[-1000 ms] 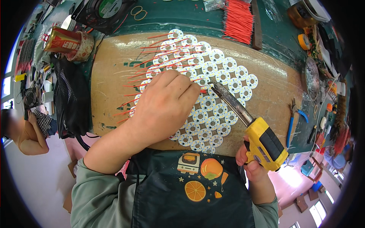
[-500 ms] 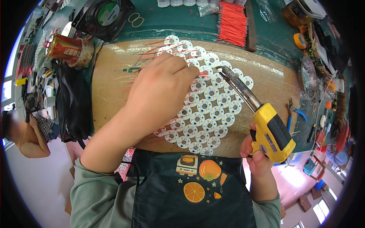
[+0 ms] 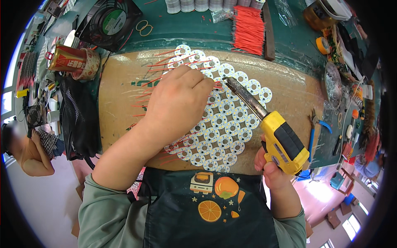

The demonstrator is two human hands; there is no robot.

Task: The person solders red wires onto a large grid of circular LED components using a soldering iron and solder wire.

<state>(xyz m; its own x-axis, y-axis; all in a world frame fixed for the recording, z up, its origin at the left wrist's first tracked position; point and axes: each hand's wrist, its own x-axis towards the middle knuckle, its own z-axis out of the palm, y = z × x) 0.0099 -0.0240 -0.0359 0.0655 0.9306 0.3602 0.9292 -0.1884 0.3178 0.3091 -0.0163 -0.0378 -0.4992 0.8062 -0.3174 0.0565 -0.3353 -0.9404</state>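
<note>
We pinch red wires (image 3: pixel 218 85) in our left hand (image 3: pixel 178 99) above white rings (image 3: pixel 230 108), and our right hand (image 3: pixel 273 171) (curled up snug) holds a yellow soldering gun (image 3: pixel 285 140).

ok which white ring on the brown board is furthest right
The ring at the array's right-hand corner, above the iron's yellow handle; every other ring on the board lies further left.

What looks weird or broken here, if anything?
The metal barrel of the yellow gun-shaped tool in the right hand looks odd: its front part is dark and blotchy, while the back end is shinier. Maybe heat did that; I can't tell if it's damaged. Nothing else clearly stands out.
</note>
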